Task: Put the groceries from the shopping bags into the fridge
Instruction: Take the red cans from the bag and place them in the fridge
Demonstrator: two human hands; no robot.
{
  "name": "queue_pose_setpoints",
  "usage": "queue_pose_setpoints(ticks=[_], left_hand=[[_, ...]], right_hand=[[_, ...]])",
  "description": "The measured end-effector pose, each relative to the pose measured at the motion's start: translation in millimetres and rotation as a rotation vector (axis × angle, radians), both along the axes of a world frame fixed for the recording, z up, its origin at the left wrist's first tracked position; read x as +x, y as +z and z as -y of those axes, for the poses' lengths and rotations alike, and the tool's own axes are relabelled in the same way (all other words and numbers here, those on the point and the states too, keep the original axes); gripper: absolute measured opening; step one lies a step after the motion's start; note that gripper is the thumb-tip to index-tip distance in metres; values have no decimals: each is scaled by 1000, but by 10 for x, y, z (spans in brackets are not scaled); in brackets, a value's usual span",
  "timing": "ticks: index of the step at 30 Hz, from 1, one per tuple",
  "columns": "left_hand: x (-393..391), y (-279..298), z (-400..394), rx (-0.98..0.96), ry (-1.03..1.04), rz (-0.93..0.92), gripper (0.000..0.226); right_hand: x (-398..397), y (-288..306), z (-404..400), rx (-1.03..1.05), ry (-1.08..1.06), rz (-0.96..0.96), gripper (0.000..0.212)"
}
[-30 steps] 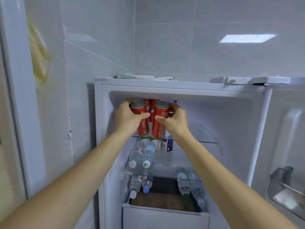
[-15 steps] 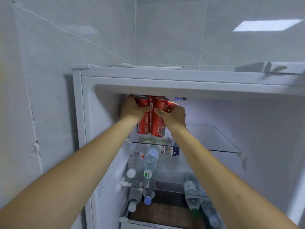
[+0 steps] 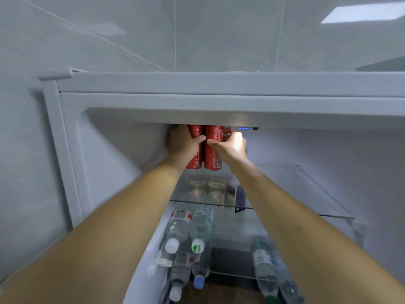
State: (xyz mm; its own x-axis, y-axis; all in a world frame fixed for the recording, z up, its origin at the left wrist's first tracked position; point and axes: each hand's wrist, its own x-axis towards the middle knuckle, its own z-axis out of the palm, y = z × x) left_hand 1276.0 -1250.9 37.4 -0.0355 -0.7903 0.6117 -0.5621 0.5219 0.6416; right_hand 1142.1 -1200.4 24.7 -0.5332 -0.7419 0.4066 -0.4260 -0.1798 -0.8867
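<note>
Both hands have pushed deeper into the fridge [image 3: 65,150], left hand [image 3: 184,143] and right hand [image 3: 230,145] each gripping a red can [image 3: 213,150] on the top shelf [image 3: 306,194]; water bottles [image 3: 197,229] are already stored below, bags unseen.

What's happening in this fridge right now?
A person is loading drinks into an open fridge. The left hand grips one red can and the right hand grips another red can, side by side on the top glass shelf. Water bottles lie on the shelves below.
</note>
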Motion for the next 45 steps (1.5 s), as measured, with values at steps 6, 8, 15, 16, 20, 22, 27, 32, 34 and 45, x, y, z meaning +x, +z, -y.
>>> queue_pose_setpoints(ticks=[6,8,15,16,20,22,27,32,34,45], left_hand=[[-68,-49,213,37,47,-9,57],[-53,-54,210,27,51,4,57],[143,-97,-74,-22,13,142,66],[189,-128,-141,-29,15,163,70],[412,-252,-696,6,54,280,70],[557,-343,-1080,7,10,355,63],[994,-524,-1977,-105,-29,540,64],[1518,-693,-2864,-189,-4,542,65],[1773,-818,-3222,-206,24,509,64],[3101,-1513,-5416,-39,571,516,59]], right_hand=[[-27,7,150,44,-35,-88,32],[-34,8,146,47,-38,-104,32],[63,-80,-146,39,-82,-202,47],[86,-114,-227,66,-102,-246,57],[244,-302,-712,186,-178,-585,50],[347,-408,-1034,210,-156,-732,43],[662,-498,-1896,183,-137,-897,45],[1074,-631,-2689,54,-53,-919,41],[1292,-758,-2983,0,11,-897,43],[2787,-1475,-4027,-283,657,-788,49]])
